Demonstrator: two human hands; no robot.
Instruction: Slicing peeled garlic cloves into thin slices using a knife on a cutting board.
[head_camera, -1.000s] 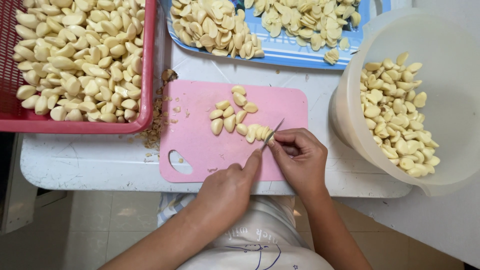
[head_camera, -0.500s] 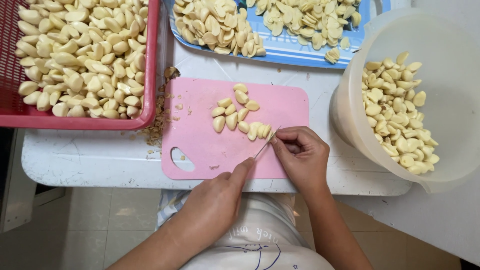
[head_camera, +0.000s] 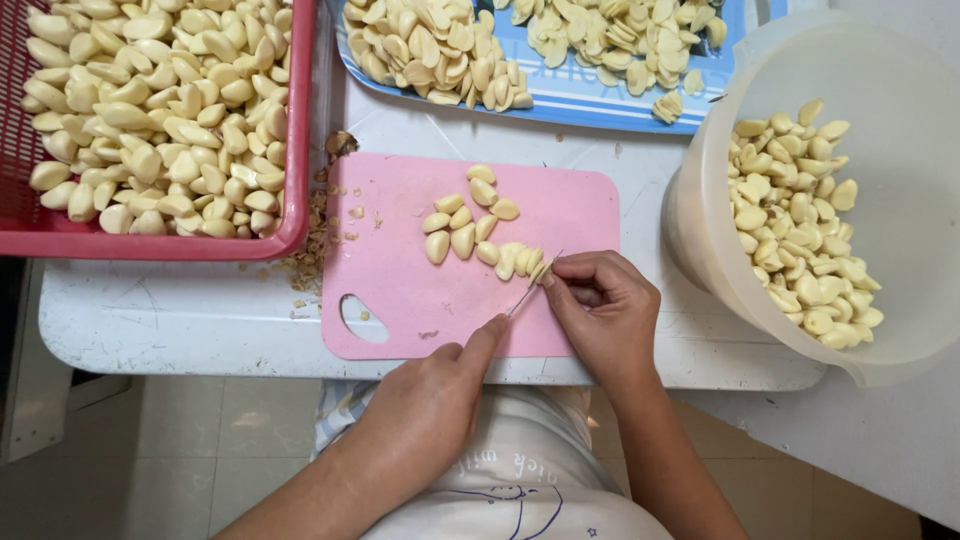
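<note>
A pink cutting board (head_camera: 400, 290) lies on the white table, with a small cluster of peeled garlic cloves (head_camera: 465, 225) on it. My left hand (head_camera: 430, 405) grips a small knife (head_camera: 528, 290), index finger stretched along the blade. My right hand (head_camera: 600, 310) pinches a garlic clove (head_camera: 542, 268) at the right end of the cluster, fingertips curled on it. The blade's tip rests against that clove, between the two hands.
A red basket (head_camera: 290, 235) full of whole peeled cloves stands at the back left. A blue tray (head_camera: 590, 110) with cut cloves is at the back. A large translucent tub (head_camera: 720, 290) of cloves stands at the right. Garlic scraps (head_camera: 315, 235) lie beside the board.
My left hand has drawn back slightly toward me with the knife. My right hand stays on the clove at the same spot.
</note>
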